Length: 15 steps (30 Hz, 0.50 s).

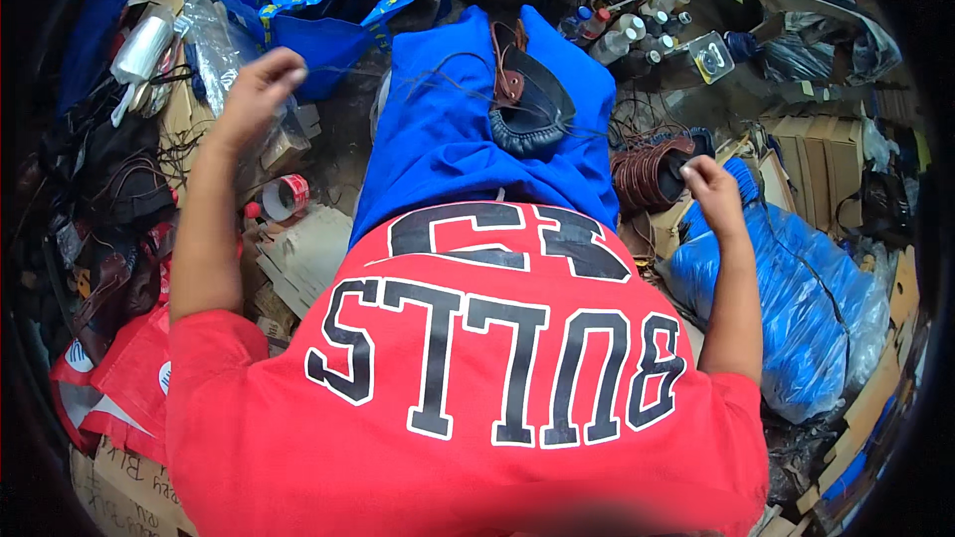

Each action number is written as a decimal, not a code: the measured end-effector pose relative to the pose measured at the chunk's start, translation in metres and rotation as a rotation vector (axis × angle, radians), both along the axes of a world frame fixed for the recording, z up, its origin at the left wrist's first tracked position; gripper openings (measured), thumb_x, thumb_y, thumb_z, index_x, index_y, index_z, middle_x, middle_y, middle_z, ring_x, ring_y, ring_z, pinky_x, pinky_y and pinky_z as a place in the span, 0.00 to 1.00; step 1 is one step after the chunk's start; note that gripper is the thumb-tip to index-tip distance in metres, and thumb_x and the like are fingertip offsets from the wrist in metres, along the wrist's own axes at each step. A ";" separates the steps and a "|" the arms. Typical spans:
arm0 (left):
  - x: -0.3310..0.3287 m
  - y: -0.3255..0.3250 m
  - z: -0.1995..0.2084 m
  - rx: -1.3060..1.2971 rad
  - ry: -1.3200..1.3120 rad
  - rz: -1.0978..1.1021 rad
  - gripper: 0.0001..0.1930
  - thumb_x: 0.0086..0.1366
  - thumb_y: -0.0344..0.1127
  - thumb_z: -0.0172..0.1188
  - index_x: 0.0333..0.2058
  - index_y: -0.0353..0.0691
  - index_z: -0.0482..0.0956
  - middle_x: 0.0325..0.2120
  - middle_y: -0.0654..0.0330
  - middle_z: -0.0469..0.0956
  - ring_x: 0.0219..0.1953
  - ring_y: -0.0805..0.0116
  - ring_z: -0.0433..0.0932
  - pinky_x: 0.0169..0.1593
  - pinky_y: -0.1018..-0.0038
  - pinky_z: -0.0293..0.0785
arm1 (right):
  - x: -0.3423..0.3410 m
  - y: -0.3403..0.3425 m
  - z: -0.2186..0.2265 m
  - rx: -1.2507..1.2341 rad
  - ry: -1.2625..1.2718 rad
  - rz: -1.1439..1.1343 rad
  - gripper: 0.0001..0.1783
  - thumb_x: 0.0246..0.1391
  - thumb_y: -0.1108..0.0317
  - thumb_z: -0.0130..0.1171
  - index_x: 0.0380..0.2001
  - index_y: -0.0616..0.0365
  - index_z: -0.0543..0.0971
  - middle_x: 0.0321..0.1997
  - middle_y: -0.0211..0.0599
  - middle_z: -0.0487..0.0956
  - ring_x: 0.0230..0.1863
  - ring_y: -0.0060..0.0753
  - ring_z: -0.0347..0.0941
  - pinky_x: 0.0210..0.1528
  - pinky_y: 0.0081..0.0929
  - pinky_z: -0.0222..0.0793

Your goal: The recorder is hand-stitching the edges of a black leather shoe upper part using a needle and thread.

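Observation:
A dark leather piece with a brown strap lies on the blue cloth over my lap. Thin dark thread runs from it out to both sides. My left hand is raised far to the left, fingers closed on the thread's end. Out to the right, beside a stack of brown leather strips, my right hand is a fist pinching the other thread end. Both hands are well apart from the leather piece. My red shirt with large dark letters fills the lower middle.
A blue bag lies at the top, with several plastic bottles at the top right. A tape roll and cardboard scraps sit on the left. A blue plastic sack is at the right, a red bag at the lower left.

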<state>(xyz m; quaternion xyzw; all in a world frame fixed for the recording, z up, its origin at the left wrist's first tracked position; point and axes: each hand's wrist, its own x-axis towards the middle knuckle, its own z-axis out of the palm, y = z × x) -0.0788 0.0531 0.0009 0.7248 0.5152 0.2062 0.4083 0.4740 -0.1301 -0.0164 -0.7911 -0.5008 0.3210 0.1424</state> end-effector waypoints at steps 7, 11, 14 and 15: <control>0.043 0.023 0.062 -0.066 -1.044 -0.195 0.07 0.63 0.36 0.57 0.31 0.40 0.72 0.27 0.64 0.69 0.35 0.72 0.66 0.46 0.77 0.60 | -0.040 0.054 0.028 0.631 1.773 -0.240 0.08 0.58 0.64 0.55 0.31 0.57 0.76 0.32 0.31 0.76 0.37 0.24 0.70 0.59 0.41 0.60; 0.065 0.008 0.088 -0.376 -1.348 -0.095 0.17 0.68 0.44 0.45 0.24 0.42 0.70 0.32 0.56 0.75 0.45 0.55 0.72 0.52 0.61 0.65 | -0.070 0.058 0.060 0.624 1.855 -0.327 0.13 0.62 0.57 0.48 0.29 0.54 0.72 0.21 0.26 0.64 0.26 0.23 0.60 0.44 0.32 0.60; 0.067 -0.005 0.097 -0.558 -1.126 -0.490 0.07 0.64 0.37 0.55 0.33 0.40 0.73 0.27 0.64 0.71 0.30 0.74 0.68 0.43 0.77 0.64 | -0.075 0.042 0.072 0.434 1.723 0.166 0.15 0.63 0.56 0.45 0.28 0.53 0.69 0.18 0.22 0.61 0.21 0.18 0.54 0.32 0.22 0.55; 0.066 -0.010 0.094 -0.381 -0.930 -0.439 0.08 0.62 0.35 0.57 0.33 0.37 0.76 0.26 0.65 0.71 0.27 0.74 0.69 0.39 0.76 0.66 | -0.076 0.033 0.069 0.382 1.452 0.103 0.13 0.62 0.58 0.48 0.29 0.55 0.72 0.20 0.23 0.65 0.23 0.17 0.58 0.34 0.22 0.58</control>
